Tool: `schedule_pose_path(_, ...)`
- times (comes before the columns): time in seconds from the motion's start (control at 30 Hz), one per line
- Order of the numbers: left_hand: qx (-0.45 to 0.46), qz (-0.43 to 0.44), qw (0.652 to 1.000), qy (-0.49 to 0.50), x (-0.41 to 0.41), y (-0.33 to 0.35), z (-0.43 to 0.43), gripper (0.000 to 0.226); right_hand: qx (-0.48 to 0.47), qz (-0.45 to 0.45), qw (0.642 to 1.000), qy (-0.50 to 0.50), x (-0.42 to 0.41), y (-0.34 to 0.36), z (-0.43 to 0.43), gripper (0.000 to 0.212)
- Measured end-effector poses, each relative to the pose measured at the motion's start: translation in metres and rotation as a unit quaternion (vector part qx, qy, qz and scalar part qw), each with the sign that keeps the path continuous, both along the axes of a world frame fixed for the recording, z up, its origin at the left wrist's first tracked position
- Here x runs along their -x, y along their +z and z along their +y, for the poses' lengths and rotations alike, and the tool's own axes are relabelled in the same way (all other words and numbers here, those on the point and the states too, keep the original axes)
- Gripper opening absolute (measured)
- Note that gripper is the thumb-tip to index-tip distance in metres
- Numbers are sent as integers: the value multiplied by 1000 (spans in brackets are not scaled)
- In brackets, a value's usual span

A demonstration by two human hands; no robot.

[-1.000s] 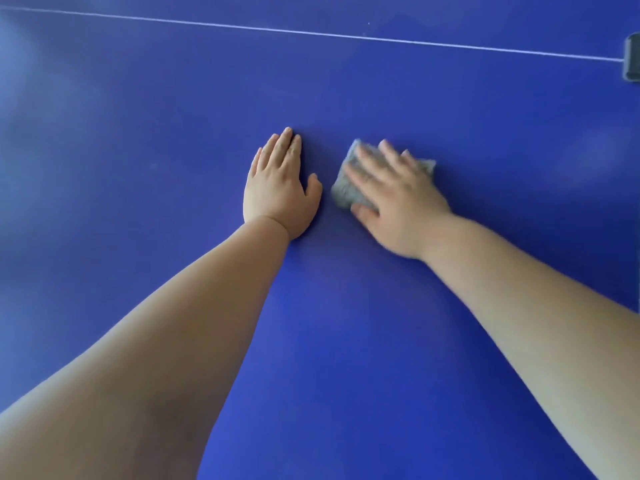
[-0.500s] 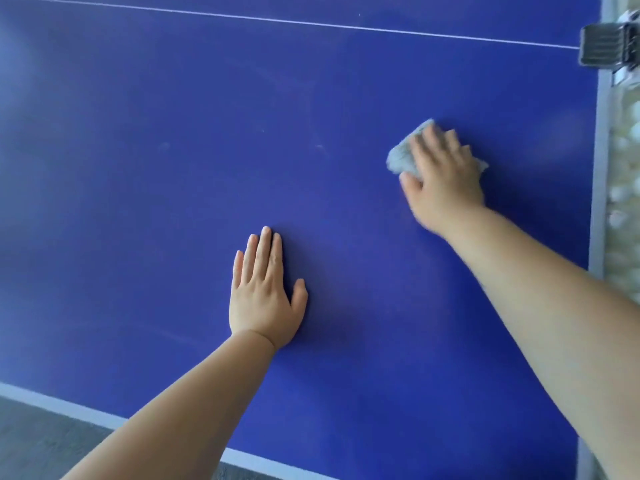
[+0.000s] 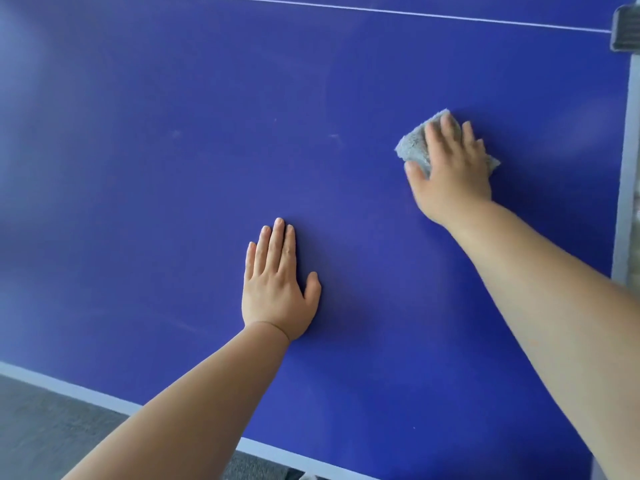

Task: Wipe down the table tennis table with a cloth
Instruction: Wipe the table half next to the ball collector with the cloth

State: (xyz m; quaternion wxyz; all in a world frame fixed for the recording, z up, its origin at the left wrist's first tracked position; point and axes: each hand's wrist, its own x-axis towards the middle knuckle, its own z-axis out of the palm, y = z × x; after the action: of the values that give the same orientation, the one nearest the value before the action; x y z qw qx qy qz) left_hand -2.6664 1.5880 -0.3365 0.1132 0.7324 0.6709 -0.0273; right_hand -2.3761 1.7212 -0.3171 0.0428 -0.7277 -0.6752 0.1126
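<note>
The blue table tennis table fills the view. My right hand presses flat on a folded grey cloth at the right side of the table, fingers spread over it; the cloth shows past the fingertips and at the hand's right. My left hand lies flat, palm down on the bare blue surface nearer to me, holding nothing. Faint smudges show on the table to the left of the cloth.
A thin white line crosses the table at the top. The white-edged right side and the near edge bound the surface. A dark net clamp sits at the top right corner. Grey floor lies below left.
My right hand slid the cloth to the right, away from my left hand. My left hand now rests lower in view, and the table's near and right edges have come into sight.
</note>
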Motion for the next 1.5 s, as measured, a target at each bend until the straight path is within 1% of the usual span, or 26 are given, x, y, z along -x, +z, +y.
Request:
schedule_pose_path(0.03, 2, -1, 1000, 0, 0, 0, 0, 82, -8, -5, 999, 31, 16, 0, -3, 65)
schedule_pose_path(0.1, 5, -3, 1000, -1, 1, 2, 0, 83, -27, 11, 982, 188, 51, -2, -33, 63)
schedule_pose_path(0.17, 4, -10, 1000, -3, 2, 2, 0, 83, -14, 62, 934, 351, 73, -6, -78, 59)
schedule_pose_path(0.2, 1, -15, 1000, -6, 2, 2, 0, 83, -6, 79, 912, 402, 74, -8, -95, 57)
schedule_pose_path(0.23, -3, -18, 1000, -8, 2, 2, 1, 82, -5, 88, 900, 426, 70, -9, -101, 55)
schedule_pose_path(0.27, -6, -19, 1000, -8, 2, 1, 1, 81, -7, 92, 899, 428, 63, -10, -94, 54)
schedule_pose_path(0.3, -7, -18, 1000, -6, 2, 0, 1, 81, -8, 86, 912, 400, 56, -12, -78, 55)
schedule_pose_path(0.4, -10, -12, 1000, -1, 3, -3, 0, 80, -6, 56, 979, 194, 47, -9, 3, 65)
schedule_pose_path(0.47, -11, -14, 1000, -2, 3, -4, -1, 80, 6, 56, 994, 91, 48, -6, 52, 70)
schedule_pose_path(0.5, -12, -16, 1000, -2, 3, -4, -1, 80, 6, 55, 995, 79, 53, -5, 66, 71)
schedule_pose_path(0.53, -14, -16, 1000, -2, 3, -4, -1, 79, 6, 49, 994, 96, 60, -4, 70, 70)
schedule_pose_path(0.6, -8, -14, 1000, -2, 3, -4, 0, 80, 2, 45, 979, 199, 74, -5, 50, 66)
schedule_pose_path(0.7, -6, -16, 1000, -4, 3, -2, 0, 80, 4, 89, 929, 359, 74, -6, -30, 59)
schedule_pose_path(0.77, -8, -23, 1000, -5, 3, -1, 0, 80, 13, 99, 899, 426, 58, -9, -83, 54)
schedule_pose_path(0.83, -14, -26, 1000, -4, 3, -2, 0, 79, 21, 80, 877, 472, 41, -6, -101, 53)
schedule_pose_path(0.87, -15, -26, 1000, -4, 3, -2, 0, 79, 18, 67, 878, 473, 36, -7, -93, 55)
schedule_pose_path(0.9, -14, -25, 1000, -4, 3, -2, 0, 79, 15, 57, 894, 445, 35, -9, -78, 58)
schedule_pose_path(1.0, -12, -20, 1000, -1, 3, -2, -1, 79, 28, 37, 969, 244, 36, -5, -5, 73)
schedule_pose_path(1.07, -12, -19, 1000, 1, 2, -1, -1, 79, 53, 46, 985, 160, 36, -3, 22, 76)
schedule_pose_path(1.13, -8, -16, 1000, 1, 2, 0, -1, 79, 47, 57, 983, 167, 41, -3, 3, 73)
schedule_pose_path(1.23, -1, -18, 1000, 1, 2, 1, -1, 79, 0, 76, 958, 278, 49, -4, -101, 68)
schedule_pose_path(1.3, -2, -19, 1000, 2, 2, 1, -1, 79, 3, 93, 933, 346, 49, -7, -175, 68)
schedule_pose_path(1.37, -3, -16, 1000, 1, 1, 2, -1, 80, 5, 96, 917, 388, 41, -7, -201, 70)
schedule_pose_path(1.4, -2, -15, 1000, 0, 1, 2, -1, 80, 9, 92, 915, 393, 35, -7, -195, 72)
schedule_pose_path(1.43, 0, -14, 1000, 0, 2, 3, -2, 80, 15, 88, 927, 363, 28, -7, -182, 71)
schedule_pose_path(1.5, -2, -17, 1000, 2, 2, 3, -2, 80, 21, 90, 971, 219, 9, -2, -136, 63)
